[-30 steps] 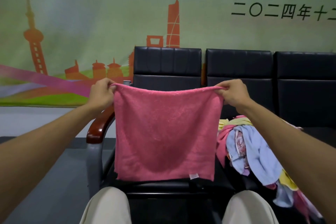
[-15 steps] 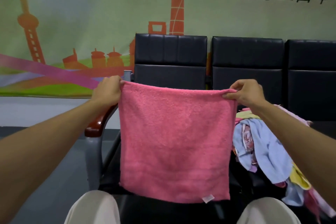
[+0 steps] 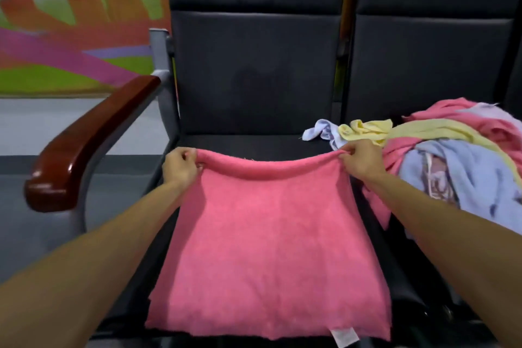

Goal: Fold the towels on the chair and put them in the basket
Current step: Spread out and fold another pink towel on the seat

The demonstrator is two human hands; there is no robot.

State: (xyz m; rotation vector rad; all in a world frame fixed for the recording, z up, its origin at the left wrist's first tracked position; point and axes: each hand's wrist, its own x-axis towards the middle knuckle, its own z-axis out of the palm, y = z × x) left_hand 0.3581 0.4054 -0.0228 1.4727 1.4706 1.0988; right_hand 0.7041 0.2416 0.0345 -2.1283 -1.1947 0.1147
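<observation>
**Pink towel being laid out flat for folding**

The left hand and right hand are each pinching a far corner of the square pink terry towel. The towel is lying spread over the black padded chair seat. Pulling the corners apart is making the cloth lie flat, probably so it can be folded squarely. A jumbled heap of pink, yellow and pale blue towels is sitting just beside the right hand. No basket is showing.

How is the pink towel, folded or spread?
Spread: pink towel lies open across the chair seat; left hand and right hand pinch its far corners.
</observation>
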